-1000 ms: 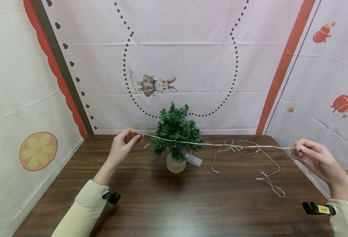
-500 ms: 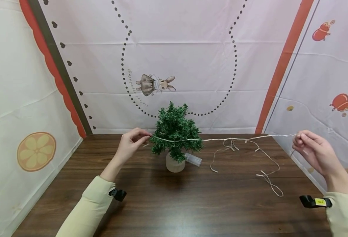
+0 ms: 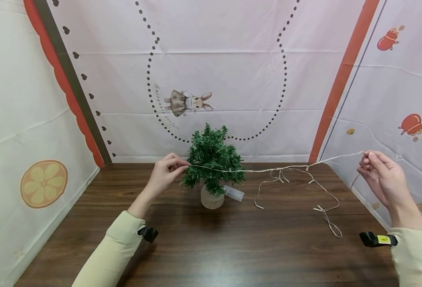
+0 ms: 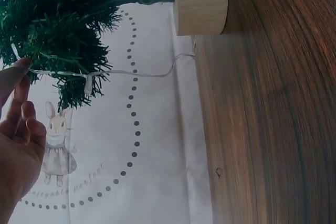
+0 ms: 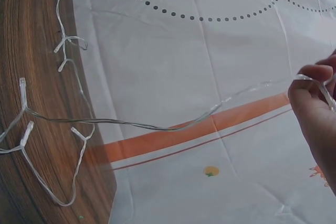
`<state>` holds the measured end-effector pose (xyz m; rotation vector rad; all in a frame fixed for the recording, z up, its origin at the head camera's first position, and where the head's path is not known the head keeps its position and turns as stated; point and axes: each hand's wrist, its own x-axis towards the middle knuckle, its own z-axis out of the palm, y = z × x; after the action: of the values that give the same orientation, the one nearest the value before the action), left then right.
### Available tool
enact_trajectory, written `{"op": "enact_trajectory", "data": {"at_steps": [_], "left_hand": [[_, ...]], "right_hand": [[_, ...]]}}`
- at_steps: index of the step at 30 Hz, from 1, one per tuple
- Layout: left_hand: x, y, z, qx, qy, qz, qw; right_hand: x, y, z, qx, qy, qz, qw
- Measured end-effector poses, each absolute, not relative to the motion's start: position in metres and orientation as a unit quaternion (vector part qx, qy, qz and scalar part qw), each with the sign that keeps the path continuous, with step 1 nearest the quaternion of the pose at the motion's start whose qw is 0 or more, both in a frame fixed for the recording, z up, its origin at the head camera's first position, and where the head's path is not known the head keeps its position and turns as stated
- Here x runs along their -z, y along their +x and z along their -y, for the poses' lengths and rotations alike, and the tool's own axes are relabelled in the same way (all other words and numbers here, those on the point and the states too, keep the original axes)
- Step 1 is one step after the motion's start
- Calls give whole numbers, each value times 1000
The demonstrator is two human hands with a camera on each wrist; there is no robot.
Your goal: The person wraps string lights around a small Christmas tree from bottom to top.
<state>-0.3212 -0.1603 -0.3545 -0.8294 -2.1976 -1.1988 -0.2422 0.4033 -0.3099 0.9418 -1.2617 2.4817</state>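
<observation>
A small green artificial Christmas tree [image 3: 213, 157] stands upright on a round wooden base [image 3: 212, 198]. Across its front runs a thin clear string of lights [image 3: 257, 171]. My left hand [image 3: 166, 173] pinches the string between thumb and fingers at the tree's left side, close against the branches in the left wrist view. Far to the right, my right hand [image 3: 385, 175] holds the string raised above the table, fingers curled round it. A clear battery box [image 3: 234, 193] lies beside the base, partly behind the branches. More of the string lies loose on the table at right.
The dark wooden table [image 3: 211, 247] ends at a printed white cloth [image 3: 218, 71] hung behind it. Cloth walls also stand at the left and right sides. Loose loops of the string [image 3: 334, 229] spread over the right part of the table.
My left hand has moved right to the tree's edge. My right hand has risen, still holding the string, whose right end now slopes upward. Tree and battery box stay put.
</observation>
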Motion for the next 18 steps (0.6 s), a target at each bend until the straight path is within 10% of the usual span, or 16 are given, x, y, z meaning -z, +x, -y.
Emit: {"op": "enact_trajectory", "data": {"at_steps": [18], "left_hand": [[332,-291,152,467,-266,817,211]], "right_hand": [[298,-241,-398,-827,255,489,111]]}}
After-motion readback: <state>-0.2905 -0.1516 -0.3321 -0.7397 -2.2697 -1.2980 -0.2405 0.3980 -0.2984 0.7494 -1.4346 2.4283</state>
